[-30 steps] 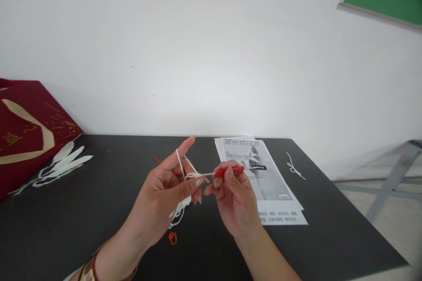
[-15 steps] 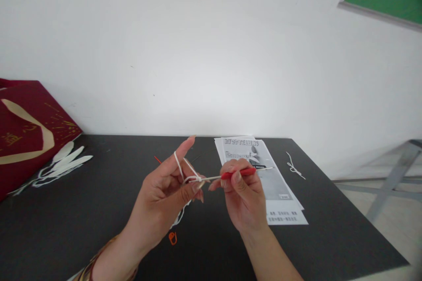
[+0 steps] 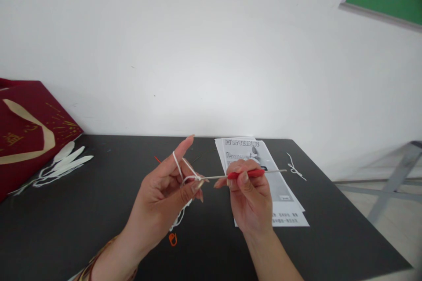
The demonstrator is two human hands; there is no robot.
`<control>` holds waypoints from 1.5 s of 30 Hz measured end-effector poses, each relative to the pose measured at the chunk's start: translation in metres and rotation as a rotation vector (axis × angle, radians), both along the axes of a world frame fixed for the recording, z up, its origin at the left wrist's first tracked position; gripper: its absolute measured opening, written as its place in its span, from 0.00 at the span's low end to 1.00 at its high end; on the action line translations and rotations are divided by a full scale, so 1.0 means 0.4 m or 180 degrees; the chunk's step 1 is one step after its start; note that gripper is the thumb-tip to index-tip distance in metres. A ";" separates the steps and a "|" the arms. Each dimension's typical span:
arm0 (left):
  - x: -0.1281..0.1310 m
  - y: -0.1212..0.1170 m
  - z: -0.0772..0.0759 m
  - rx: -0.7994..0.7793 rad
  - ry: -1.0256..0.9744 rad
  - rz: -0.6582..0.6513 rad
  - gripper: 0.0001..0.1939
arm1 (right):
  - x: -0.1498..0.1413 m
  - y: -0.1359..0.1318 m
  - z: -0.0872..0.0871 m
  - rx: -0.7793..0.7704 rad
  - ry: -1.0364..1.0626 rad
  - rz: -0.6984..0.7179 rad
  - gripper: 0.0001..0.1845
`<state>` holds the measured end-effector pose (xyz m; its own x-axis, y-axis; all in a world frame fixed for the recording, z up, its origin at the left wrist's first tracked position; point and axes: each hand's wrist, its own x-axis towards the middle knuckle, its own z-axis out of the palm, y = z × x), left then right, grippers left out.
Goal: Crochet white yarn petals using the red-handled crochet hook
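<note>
White yarn [image 3: 178,164] runs over the raised index finger of my left hand [image 3: 166,195], whose thumb and other fingers pinch a small looped bit of it. My right hand [image 3: 252,197] is closed around the red handle of a crochet hook [image 3: 245,174]. The hook's thin metal shaft points left, its tip at the yarn by my left fingertips. A second metal end sticks out to the right of the handle. More white yarn [image 3: 180,219] hangs below my left hand onto the table. Close by lies an orange stitch marker [image 3: 172,239].
Printed sheets [image 3: 286,215] lie behind my right hand on the black table [image 3: 329,237]. A knotted yarn scrap [image 3: 293,167] is right of them. At left are white crocheted petals [image 3: 70,158] and a dark red bag [image 3: 29,127]. A thin red-ended tool [image 3: 157,159] is partly hidden.
My right hand has moved a little to the right with the crochet hook, so more of its shaft shows beside the yarn. My left hand has stayed almost still.
</note>
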<state>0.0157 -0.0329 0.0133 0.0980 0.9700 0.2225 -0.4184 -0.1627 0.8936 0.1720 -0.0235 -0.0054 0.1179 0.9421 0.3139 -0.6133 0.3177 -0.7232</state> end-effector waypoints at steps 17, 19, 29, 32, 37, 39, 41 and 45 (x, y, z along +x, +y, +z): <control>0.007 -0.003 0.003 -0.0091 0.0210 0.0408 0.31 | 0.007 -0.008 -0.003 0.0261 -0.0282 -0.0281 0.02; 0.008 -0.001 -0.002 0.0060 0.0343 0.0427 0.32 | 0.007 -0.011 -0.006 0.0305 -0.0379 -0.0359 0.02; 0.008 0.002 -0.003 0.0052 0.0342 0.0370 0.31 | 0.007 -0.011 -0.004 0.0318 -0.0387 -0.0415 0.02; 0.002 0.007 -0.008 0.0117 0.0354 0.0281 0.31 | 0.009 -0.008 -0.004 0.0298 -0.0377 -0.0387 0.02; 0.001 0.009 -0.010 0.0130 0.0447 0.0367 0.32 | 0.009 -0.017 -0.009 0.0520 -0.0539 -0.0556 0.03; 0.002 0.009 -0.010 0.0133 0.0492 0.0362 0.32 | 0.009 -0.020 -0.011 0.0574 -0.0595 -0.0609 0.03; 0.002 0.008 -0.011 0.0150 0.0494 0.0343 0.32 | 0.008 -0.020 -0.013 0.0577 -0.0623 -0.0641 0.03; 0.007 0.004 -0.005 0.0048 0.0431 0.0352 0.31 | 0.007 -0.017 -0.017 0.0673 -0.0683 -0.0676 0.03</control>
